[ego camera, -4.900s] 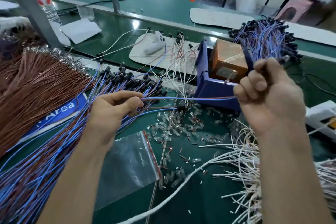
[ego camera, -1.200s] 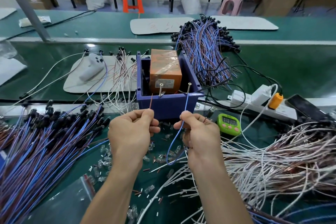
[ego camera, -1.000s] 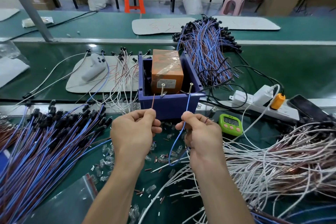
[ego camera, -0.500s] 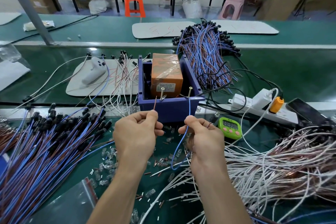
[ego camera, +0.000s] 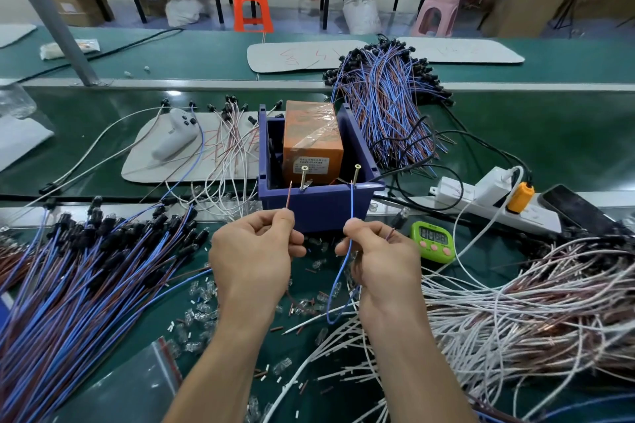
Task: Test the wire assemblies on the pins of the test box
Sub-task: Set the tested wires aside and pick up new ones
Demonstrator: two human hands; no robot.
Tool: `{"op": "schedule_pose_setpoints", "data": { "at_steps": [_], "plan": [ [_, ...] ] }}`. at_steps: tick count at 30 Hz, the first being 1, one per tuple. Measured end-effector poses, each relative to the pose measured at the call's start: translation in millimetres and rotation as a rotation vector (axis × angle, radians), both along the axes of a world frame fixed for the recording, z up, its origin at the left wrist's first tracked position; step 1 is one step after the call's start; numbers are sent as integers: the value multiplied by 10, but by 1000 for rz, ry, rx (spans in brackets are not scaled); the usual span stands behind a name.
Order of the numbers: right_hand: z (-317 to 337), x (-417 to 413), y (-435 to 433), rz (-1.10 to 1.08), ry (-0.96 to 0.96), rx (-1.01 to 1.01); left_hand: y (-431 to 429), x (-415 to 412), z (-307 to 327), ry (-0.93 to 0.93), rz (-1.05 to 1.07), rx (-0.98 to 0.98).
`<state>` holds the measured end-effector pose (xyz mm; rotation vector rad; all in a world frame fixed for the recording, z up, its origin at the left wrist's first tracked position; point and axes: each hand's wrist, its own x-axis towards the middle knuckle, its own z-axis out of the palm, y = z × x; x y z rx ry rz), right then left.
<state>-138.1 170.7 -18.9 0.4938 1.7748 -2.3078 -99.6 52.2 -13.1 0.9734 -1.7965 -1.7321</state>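
A green factory bench strewn with wire. Just beyond the fingers, a blue test box carries two upright pins on its near rim. The left hand pinches a brown wire end between thumb and forefinger, its tip just beside the left pin. The right hand pinches a blue wire whose tip reaches the right pin. A green timer lies right of the right hand's fingers.

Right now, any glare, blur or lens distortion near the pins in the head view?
Head view: pins, brown wire and blue wire look sharp, no motion blur; glare on the plastic wrap of the orange box, just behind the pins; wide-angle lens bows the metal rail behind.
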Motion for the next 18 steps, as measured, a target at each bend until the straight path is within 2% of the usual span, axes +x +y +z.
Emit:
{"op": "schedule_pose_setpoints", "data": {
  "at_steps": [18],
  "plan": [
    [24,-12,62,-144,-4,-15,-41,10,-47,8,11,17]
  ]
}}
